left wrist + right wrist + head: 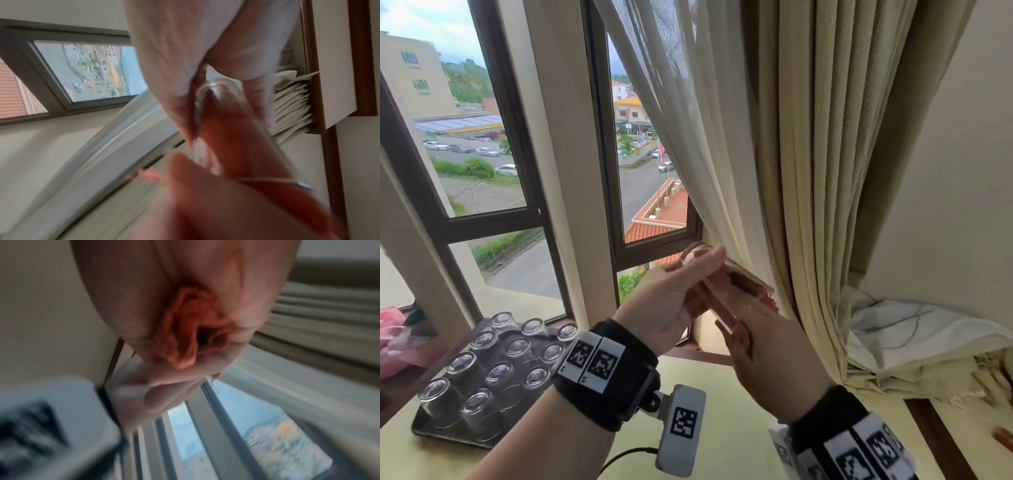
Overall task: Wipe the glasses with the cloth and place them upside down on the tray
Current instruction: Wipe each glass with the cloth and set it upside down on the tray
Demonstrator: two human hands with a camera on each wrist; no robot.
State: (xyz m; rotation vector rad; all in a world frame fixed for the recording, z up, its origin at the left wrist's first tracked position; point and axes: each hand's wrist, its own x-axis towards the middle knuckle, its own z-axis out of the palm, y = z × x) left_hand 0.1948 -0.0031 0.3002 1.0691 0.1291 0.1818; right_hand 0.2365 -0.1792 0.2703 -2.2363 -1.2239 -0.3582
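A dark tray (424, 430) on the pale table (739, 394) carries twelve glasses (500, 371), all upside down. Above the table, the left hand (671, 301) grips a clear glass (726, 277) lying tilted; pink cloth (736, 329) fills it, pinched by the right hand (774, 363).

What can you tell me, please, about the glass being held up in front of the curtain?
The glass is a clear, plain tumbler with a thick base, held in the air in front of the cream curtain, lying tilted on its side. The left hand grips it around the base end. A reddish-pink cloth is stuffed inside it and shows through the wall; the right hand holds that cloth at the open rim end. Motion blur hides finer detail.
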